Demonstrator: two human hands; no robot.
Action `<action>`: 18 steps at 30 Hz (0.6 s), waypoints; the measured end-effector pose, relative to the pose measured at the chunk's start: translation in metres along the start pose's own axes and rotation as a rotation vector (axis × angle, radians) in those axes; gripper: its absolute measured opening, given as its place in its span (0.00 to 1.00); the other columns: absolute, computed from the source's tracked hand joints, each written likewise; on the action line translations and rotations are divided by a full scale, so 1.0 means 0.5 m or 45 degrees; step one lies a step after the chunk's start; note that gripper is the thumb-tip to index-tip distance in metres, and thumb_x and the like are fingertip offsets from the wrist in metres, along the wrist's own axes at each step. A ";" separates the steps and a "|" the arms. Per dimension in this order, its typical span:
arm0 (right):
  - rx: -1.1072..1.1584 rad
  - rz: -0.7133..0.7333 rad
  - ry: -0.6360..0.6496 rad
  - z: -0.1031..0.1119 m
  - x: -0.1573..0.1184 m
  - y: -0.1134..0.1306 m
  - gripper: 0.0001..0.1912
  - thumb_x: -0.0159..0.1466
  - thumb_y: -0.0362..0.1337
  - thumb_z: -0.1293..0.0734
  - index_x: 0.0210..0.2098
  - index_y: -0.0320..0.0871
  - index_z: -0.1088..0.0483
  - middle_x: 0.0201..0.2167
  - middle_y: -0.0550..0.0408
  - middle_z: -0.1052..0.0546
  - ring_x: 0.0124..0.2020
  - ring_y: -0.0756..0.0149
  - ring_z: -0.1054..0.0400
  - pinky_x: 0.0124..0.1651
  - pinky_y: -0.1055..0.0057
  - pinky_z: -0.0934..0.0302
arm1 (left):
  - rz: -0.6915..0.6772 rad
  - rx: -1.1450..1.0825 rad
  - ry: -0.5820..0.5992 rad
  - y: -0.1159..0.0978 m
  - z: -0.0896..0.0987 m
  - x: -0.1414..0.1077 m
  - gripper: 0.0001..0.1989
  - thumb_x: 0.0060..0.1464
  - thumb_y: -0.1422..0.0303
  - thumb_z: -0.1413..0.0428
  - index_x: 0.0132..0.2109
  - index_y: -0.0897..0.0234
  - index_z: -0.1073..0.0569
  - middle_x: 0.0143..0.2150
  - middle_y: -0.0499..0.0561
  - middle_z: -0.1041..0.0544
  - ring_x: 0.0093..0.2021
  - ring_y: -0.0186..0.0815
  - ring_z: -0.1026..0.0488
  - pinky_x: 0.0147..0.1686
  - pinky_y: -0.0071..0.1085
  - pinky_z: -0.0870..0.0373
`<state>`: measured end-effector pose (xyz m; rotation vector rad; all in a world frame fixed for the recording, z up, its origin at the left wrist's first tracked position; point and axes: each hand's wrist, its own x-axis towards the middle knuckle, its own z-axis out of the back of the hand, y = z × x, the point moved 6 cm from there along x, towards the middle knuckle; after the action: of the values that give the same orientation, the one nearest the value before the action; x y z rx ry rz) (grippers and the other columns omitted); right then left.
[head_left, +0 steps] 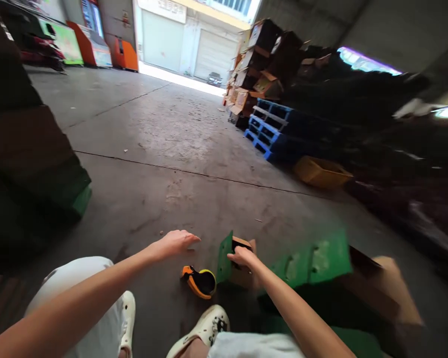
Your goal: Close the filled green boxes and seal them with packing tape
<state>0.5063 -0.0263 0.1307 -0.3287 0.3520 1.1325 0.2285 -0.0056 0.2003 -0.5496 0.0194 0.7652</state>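
Note:
My left hand [179,241] hovers over the concrete floor with its fingers stretched out, holding nothing. My right hand [243,256] is at the top opening of a small green and brown cardboard box [224,261]; its fingertips are partly hidden there, so I cannot tell whether they grip anything. On the floor between my hands and my shoes lies an orange tool with a black and yellow ring [199,282], which looks like a tape dispenser. To the right, beside my right forearm, is a larger green cardboard box [317,261] with open flaps, blurred.
My cream clogs [205,328] stand near the orange tool. A tall covered stack [37,149] rises at the left. Farther right are a yellow bin [321,172], blue pallets [265,129] and piled cartons [252,64]. The concrete floor [164,134] runs to a wide doorway.

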 end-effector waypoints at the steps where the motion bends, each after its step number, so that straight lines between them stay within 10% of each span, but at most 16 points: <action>1: -0.003 0.012 0.043 -0.032 0.014 0.001 0.15 0.65 0.45 0.29 0.40 0.38 0.18 0.44 0.38 0.16 0.47 0.49 0.19 0.42 0.67 0.32 | 0.017 0.013 -0.021 0.010 0.010 0.003 0.26 0.63 0.63 0.42 0.67 0.56 0.26 0.58 0.56 0.18 0.57 0.46 0.20 0.54 0.34 0.25; 7: -0.001 0.055 0.173 -0.114 0.065 0.001 0.15 0.69 0.35 0.37 0.46 0.39 0.20 0.49 0.37 0.17 0.50 0.51 0.20 0.40 0.68 0.35 | 0.167 -0.007 -0.187 0.075 0.089 -0.011 0.26 0.68 0.60 0.47 0.70 0.59 0.31 0.61 0.57 0.19 0.60 0.45 0.22 0.58 0.35 0.27; 13: -0.080 0.096 0.054 -0.014 0.054 0.053 0.18 0.68 0.30 0.40 0.47 0.38 0.19 0.50 0.35 0.17 0.52 0.48 0.20 0.40 0.67 0.35 | 0.240 -0.046 -0.244 0.135 0.110 -0.050 0.27 0.68 0.59 0.47 0.70 0.58 0.30 0.61 0.55 0.19 0.60 0.44 0.22 0.58 0.34 0.27; 18: -0.115 0.378 -0.100 0.049 -0.010 0.208 0.17 0.70 0.36 0.38 0.47 0.40 0.18 0.51 0.36 0.17 0.56 0.49 0.22 0.49 0.67 0.34 | 0.314 -0.167 -0.187 0.176 0.076 -0.059 0.27 0.67 0.54 0.47 0.68 0.57 0.28 0.62 0.55 0.20 0.62 0.45 0.23 0.59 0.35 0.28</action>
<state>0.4114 0.0205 0.1468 -0.3170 0.2861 1.4516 0.1421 0.0451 0.1980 -0.6208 -0.1011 1.0514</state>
